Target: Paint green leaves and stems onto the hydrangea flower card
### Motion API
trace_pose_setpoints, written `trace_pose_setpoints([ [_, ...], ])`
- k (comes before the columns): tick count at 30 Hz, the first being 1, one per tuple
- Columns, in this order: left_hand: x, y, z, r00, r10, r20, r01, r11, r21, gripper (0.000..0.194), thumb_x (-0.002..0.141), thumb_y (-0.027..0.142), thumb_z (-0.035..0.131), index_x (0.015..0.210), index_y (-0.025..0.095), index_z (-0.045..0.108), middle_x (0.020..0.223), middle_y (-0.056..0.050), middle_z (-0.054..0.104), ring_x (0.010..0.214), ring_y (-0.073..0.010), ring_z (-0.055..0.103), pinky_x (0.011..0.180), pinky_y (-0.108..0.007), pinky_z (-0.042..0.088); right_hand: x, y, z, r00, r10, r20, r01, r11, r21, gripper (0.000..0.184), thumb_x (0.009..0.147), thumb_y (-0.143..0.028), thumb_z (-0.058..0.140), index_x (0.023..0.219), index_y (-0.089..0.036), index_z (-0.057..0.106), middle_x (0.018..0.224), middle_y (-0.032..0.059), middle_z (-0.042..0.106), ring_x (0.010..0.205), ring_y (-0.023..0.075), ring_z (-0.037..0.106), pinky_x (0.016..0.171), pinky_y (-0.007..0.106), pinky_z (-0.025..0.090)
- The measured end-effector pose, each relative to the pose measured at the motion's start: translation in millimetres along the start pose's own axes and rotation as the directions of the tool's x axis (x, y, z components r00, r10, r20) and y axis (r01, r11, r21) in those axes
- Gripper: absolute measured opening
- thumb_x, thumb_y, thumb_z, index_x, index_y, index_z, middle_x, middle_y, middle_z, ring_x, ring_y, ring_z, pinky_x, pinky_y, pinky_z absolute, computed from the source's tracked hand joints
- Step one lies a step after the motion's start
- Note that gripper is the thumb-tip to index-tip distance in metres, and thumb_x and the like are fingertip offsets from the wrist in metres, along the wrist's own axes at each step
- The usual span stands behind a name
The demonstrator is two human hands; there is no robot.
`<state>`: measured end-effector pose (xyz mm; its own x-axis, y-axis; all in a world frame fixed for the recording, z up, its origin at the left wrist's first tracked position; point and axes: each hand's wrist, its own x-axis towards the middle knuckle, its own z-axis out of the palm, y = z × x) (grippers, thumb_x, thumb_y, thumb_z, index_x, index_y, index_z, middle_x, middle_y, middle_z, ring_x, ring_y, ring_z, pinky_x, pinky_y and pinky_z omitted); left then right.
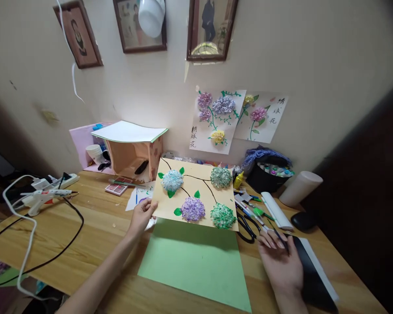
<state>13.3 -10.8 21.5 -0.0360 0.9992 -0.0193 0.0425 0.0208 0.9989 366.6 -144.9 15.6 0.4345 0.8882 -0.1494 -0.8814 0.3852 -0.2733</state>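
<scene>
My left hand point(143, 214) is closed on the lower left edge of a cream paper flower picture point(205, 192), which is raised and tilted. The picture bears blue, purple and green fluffy flower heads, green leaves and thin dark stems. Below it, a light green paper sheet point(196, 261) lies on the desk. My right hand point(281, 259), palm turned up, holds a thin dark pen-like stick point(279, 234) between its fingers; whether it is a pen or a brush I cannot tell. Black-handled scissors point(248, 229) lie left of this hand.
On the wooden desk point(98, 226) stand an open box point(127, 155) and a black pouch of markers point(270, 170). A glue gun point(49, 196) with cables is at left. A white roll point(301, 187), mouse point(303, 221) and black pad point(311, 270) lie right. Flower pictures point(216, 122) hang on the wall.
</scene>
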Motion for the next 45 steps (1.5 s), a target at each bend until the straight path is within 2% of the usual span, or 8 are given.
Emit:
trace_pose_setpoints([
  [8,-12,-35,30.0,0.993,-0.108,0.056,0.105,0.993,0.049,0.041,0.060,0.047,0.073,0.083,0.015,0.062,0.075,-0.005,0.071,0.059,-0.0167,0.064,0.043,-0.024,0.050,-3,-2,2,0.998,-0.008,0.064,0.011,0.999,-0.042,0.023,0.079,-0.021,0.062,0.070,-0.020,0.041,0.057,-0.0083,0.037,0.051,0.0071,0.039,0.050,0.018,0.042],
  [14,-8,-51,35.3,0.989,-0.142,0.041,0.137,0.983,0.120,0.035,0.063,0.042,0.073,0.080,0.014,0.061,0.063,-0.003,0.068,0.039,-0.0127,0.057,0.036,-0.023,0.044,-4,-4,5,0.997,-0.036,0.064,0.041,0.996,-0.078,0.027,0.077,-0.016,0.062,0.067,-0.020,0.038,0.056,-0.0089,0.035,0.050,0.0066,0.038,0.049,0.018,0.040],
  [20,-5,-52,37.4,0.988,-0.149,0.044,0.137,0.970,0.199,0.036,0.072,0.041,0.066,0.094,0.012,0.061,0.082,-0.009,0.071,0.049,-0.0158,0.064,0.045,-0.026,0.050,-5,-2,5,0.997,-0.016,0.072,0.023,0.996,-0.090,0.027,0.078,-0.017,0.062,0.067,-0.020,0.038,0.055,-0.0090,0.034,0.050,0.0068,0.037,0.049,0.018,0.040],
  [25,-18,-34,11.6,0.999,0.005,-0.042,0.012,0.922,0.387,0.051,0.074,0.045,0.064,0.114,0.015,0.056,0.091,-0.009,0.066,0.075,-0.0214,0.066,0.069,-0.036,0.054,-7,4,4,0.998,0.033,0.055,-0.025,0.991,-0.133,0.026,0.078,-0.019,0.062,0.067,-0.020,0.038,0.054,-0.0086,0.035,0.050,0.0074,0.038,0.048,0.019,0.040],
  [28,-21,-27,-16.5,0.950,0.295,-0.102,-0.139,0.691,0.709,0.060,0.072,0.045,0.066,0.122,0.014,0.051,0.112,-0.016,0.057,0.103,-0.0293,0.056,0.089,-0.044,0.046,-7,10,3,0.998,0.063,0.025,-0.058,0.985,-0.164,0.027,0.077,-0.021,0.063,0.066,-0.020,0.039,0.052,-0.0084,0.034,0.049,0.0079,0.037,0.047,0.019,0.040],
  [30,-16,-25,-32.9,0.918,0.383,-0.106,-0.126,0.534,0.836,0.075,0.067,0.045,0.071,0.128,0.011,0.044,0.121,-0.020,0.049,0.115,-0.0343,0.047,0.095,-0.047,0.041,-8,15,1,0.996,0.085,0.001,-0.084,0.979,-0.185,0.027,0.078,-0.022,0.063,0.066,-0.020,0.039,0.051,-0.0081,0.033,0.049,0.0081,0.037,0.046,0.019,0.039],
  [36,10,-32,-54.0,0.963,0.269,-0.025,-0.086,0.394,0.915,0.090,0.063,0.051,0.072,0.133,0.008,0.035,0.125,-0.021,0.047,0.118,-0.0358,0.043,0.097,-0.046,0.037,-12,28,1,0.992,0.104,-0.072,-0.119,0.962,-0.247,0.028,0.081,-0.025,0.060,0.065,-0.020,0.038,0.052,-0.0071,0.034,0.048,0.0084,0.038,0.045,0.021,0.039],
  [45,21,-41,-58.7,0.986,0.155,0.060,-0.124,0.443,0.888,0.076,0.069,0.049,0.067,0.132,0.017,0.039,0.131,-0.015,0.051,0.122,-0.0332,0.044,0.099,-0.046,0.036,-14,47,4,0.974,0.179,-0.136,-0.208,0.946,-0.249,0.028,0.086,-0.028,0.054,0.065,-0.020,0.038,0.052,-0.0061,0.034,0.048,0.0086,0.038,0.044,0.021,0.041],
])
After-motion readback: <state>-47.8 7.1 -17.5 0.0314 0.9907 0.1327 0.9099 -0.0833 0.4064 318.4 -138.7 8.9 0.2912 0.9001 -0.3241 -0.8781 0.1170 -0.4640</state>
